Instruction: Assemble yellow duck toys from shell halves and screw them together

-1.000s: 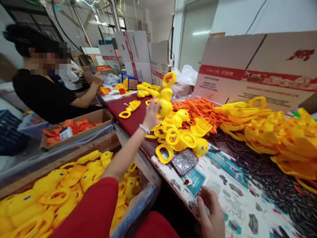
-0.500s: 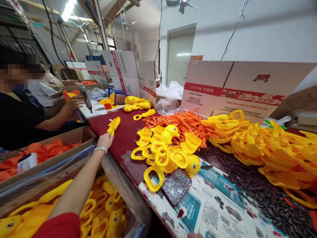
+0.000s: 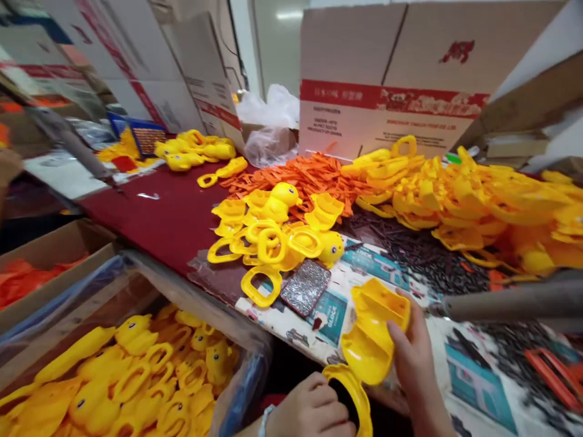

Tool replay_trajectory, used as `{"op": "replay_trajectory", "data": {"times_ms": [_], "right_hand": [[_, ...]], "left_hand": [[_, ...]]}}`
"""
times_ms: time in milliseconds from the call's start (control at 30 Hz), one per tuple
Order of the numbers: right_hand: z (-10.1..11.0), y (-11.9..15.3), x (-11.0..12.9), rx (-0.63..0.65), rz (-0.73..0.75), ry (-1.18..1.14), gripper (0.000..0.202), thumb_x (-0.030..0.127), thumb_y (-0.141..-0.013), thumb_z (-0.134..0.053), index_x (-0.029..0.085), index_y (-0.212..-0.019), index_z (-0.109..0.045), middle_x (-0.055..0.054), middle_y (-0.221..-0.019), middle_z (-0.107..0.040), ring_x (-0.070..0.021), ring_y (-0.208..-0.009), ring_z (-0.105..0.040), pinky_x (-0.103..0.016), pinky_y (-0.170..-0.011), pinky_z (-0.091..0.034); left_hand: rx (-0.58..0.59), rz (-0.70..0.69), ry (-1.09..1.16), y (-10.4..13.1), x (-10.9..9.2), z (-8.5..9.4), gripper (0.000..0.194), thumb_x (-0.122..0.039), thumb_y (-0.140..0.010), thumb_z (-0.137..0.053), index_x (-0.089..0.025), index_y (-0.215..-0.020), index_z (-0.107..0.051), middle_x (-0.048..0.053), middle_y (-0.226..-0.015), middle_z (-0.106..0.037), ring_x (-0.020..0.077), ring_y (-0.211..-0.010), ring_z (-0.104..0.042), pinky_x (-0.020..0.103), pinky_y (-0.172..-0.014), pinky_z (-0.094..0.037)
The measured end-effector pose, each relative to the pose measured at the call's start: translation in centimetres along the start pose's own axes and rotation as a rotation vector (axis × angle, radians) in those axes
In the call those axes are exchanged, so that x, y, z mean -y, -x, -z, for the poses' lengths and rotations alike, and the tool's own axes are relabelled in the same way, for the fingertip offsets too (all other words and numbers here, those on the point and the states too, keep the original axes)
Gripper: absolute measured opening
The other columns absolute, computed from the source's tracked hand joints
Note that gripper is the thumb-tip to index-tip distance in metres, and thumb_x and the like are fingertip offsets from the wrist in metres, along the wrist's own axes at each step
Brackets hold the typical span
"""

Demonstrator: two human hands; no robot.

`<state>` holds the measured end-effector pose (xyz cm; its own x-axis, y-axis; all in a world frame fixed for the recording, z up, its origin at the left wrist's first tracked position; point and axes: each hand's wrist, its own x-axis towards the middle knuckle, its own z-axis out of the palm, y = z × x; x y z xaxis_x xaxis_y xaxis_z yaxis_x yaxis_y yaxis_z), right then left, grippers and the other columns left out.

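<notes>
Both of my hands are on a yellow duck-shaped plastic half-shell [image 3: 371,334] with a loop handle, its hollow inside facing up, over the table's front edge. My left hand [image 3: 307,406] is closed around the loop handle at the lower end. My right hand [image 3: 416,358] grips the shell's right side, thumb on the near edge and fingers partly hidden behind it. Beyond it lie a glittery silver rectangular pad [image 3: 307,286] and a heap of yellow duck pieces [image 3: 273,240].
At right, a grey rod-like tool [image 3: 510,298] hangs over dark small parts [image 3: 419,243]. Orange strips [image 3: 291,173] and stacked yellow shells [image 3: 455,194] lie behind. A carton of yellow ducks [image 3: 136,370] stands lower left. Another person's blurred hand [image 3: 8,164] is at far left.
My left hand, stretched out to the left with a yellow duck piece, has come back to the front edge. My right hand has risen into view on the shell. The view has swung down.
</notes>
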<state>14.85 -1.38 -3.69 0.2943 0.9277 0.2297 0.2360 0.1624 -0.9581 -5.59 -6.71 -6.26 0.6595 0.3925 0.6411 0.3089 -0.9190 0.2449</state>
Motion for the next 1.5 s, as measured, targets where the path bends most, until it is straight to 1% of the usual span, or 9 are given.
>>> {"op": "replay_trajectory", "data": {"times_ms": [233,400,567,700,900,1000,1133,1267,1500], "right_hand": [[2.4,-1.2,0.5,-0.013,0.037,0.351,0.043,0.040,-0.081,-0.050,0.012,-0.114,-0.050,-0.009,-0.107,-0.055,-0.0185,-0.092,-0.056,-0.027,-0.077,-0.050],[5.2,-9.4,4.5,0.297,0.117,0.569,0.041,0.051,-0.085,-0.052,0.019,-0.107,-0.063,-0.005,-0.108,-0.056,-0.0189,-0.100,-0.054,-0.029,-0.083,-0.049],[1.5,-19.6,2.7,0.205,0.068,0.884,0.022,0.029,-0.096,-0.057,0.008,-0.099,-0.059,-0.008,-0.101,-0.054,-0.0183,-0.102,-0.051,-0.038,-0.099,-0.041],[-1.7,-22.9,-0.6,0.180,0.008,0.983,0.027,0.034,-0.098,-0.057,0.007,-0.105,-0.057,-0.009,-0.109,-0.050,-0.0191,-0.107,-0.049,-0.038,-0.098,-0.043],[1.1,-19.4,0.7,0.269,0.009,0.795,0.013,0.017,-0.090,-0.058,0.008,-0.098,-0.062,-0.008,-0.093,-0.058,-0.0176,-0.092,-0.056,-0.030,-0.087,-0.050],[3.6,-15.5,2.7,0.371,0.001,0.613,0.022,0.025,-0.085,-0.057,0.010,-0.101,-0.060,-0.004,-0.084,-0.059,-0.0138,-0.072,-0.058,-0.021,-0.061,-0.050],[5.3,-10.3,5.4,0.433,0.175,0.544,0.018,0.031,-0.087,-0.057,0.013,-0.089,-0.060,-0.002,-0.081,-0.057,-0.0097,-0.070,-0.055,-0.017,-0.059,-0.044],[5.0,-7.7,6.8,0.607,0.466,0.719,0.013,0.020,-0.095,-0.050,0.014,-0.089,-0.060,-0.001,-0.084,-0.055,-0.0090,-0.076,-0.052,-0.020,-0.067,-0.041],[3.2,-7.8,5.6,0.622,0.648,0.898,0.028,0.020,-0.101,-0.039,0.010,-0.084,-0.059,-0.006,-0.082,-0.053,-0.0149,-0.077,-0.049,-0.025,-0.069,-0.039]], "left_hand": [[0.214,0.257,0.103,-6.7,1.1,0.0,0.068,-0.067,-0.074,-0.059,-0.019,-0.122,-0.052,0.013,-0.129,-0.055,0.0313,-0.115,-0.051,0.050,-0.099,-0.040],[0.378,0.423,0.069,-9.2,1.3,-0.8,0.048,-0.052,-0.071,-0.071,-0.023,-0.107,-0.058,0.005,-0.120,-0.060,0.0296,-0.104,-0.054,0.050,-0.089,-0.046],[0.143,0.390,0.060,-9.6,1.0,-1.4,0.025,-0.035,-0.084,-0.061,-0.020,-0.104,-0.059,0.008,-0.123,-0.060,0.0268,-0.103,-0.055,0.046,-0.088,-0.046],[0.282,0.334,0.093,-10.5,0.5,-2.6,0.065,-0.058,-0.074,-0.066,-0.017,-0.122,-0.052,0.015,-0.129,-0.055,0.0325,-0.118,-0.050,0.054,-0.104,-0.035],[0.418,0.289,0.125,-10.5,0.8,-2.2,0.063,-0.054,-0.072,-0.070,-0.017,-0.120,-0.052,0.013,-0.124,-0.057,0.0292,-0.110,-0.056,0.048,-0.104,-0.036],[0.443,0.279,0.131,-10.4,0.9,-1.9,0.065,-0.054,-0.072,-0.070,-0.017,-0.122,-0.051,0.014,-0.126,-0.056,0.0299,-0.113,-0.054,0.047,-0.105,-0.035],[0.445,0.276,0.129,-10.4,0.9,-2.0,0.064,-0.054,-0.073,-0.069,-0.016,-0.122,-0.051,0.015,-0.126,-0.056,0.0309,-0.112,-0.055,0.048,-0.105,-0.035],[0.432,0.277,0.128,-10.4,0.8,-2.2,0.060,-0.051,-0.074,-0.069,-0.014,-0.119,-0.053,0.015,-0.127,-0.056,0.0303,-0.112,-0.054,0.047,-0.106,-0.034],[0.418,0.268,0.115,-10.5,0.6,-2.3,0.063,-0.051,-0.072,-0.071,-0.012,-0.118,-0.053,0.015,-0.125,-0.057,0.0293,-0.110,-0.054,0.045,-0.104,-0.034]]}}
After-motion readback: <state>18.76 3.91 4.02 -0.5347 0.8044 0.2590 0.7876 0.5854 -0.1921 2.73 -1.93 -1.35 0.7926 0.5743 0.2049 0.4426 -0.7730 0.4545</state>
